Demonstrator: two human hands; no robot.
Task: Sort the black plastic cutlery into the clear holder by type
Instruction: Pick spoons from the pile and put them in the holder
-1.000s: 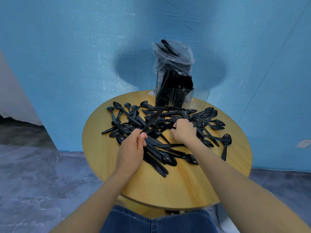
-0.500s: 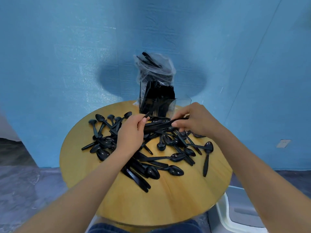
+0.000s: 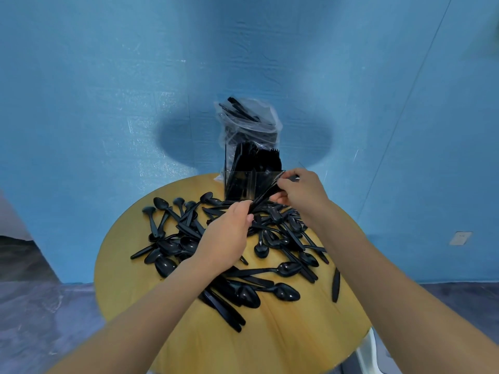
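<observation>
Several black plastic spoons and knives (image 3: 272,271) lie in a loose pile on the round wooden table (image 3: 283,341). At the table's far edge stands the clear holder (image 3: 243,184), with upright black cutlery in its left and middle compartments. A small bundle of black cutlery (image 3: 266,197) slants up just in front of the holder. My left hand (image 3: 229,238) pinches the bundle's lower end. My right hand (image 3: 299,190) grips its upper end beside the holder's right side.
A clear plastic bag (image 3: 251,122) with more black cutlery stands behind the holder against the blue wall. One knife (image 3: 335,284) lies alone near the table's right edge. A white object (image 3: 370,352) sits on the floor at lower right.
Both hands have lifted the bundle of cutlery off the pile and carried it up to the holder. The bundle now tilts more steeply, with my right hand higher.
</observation>
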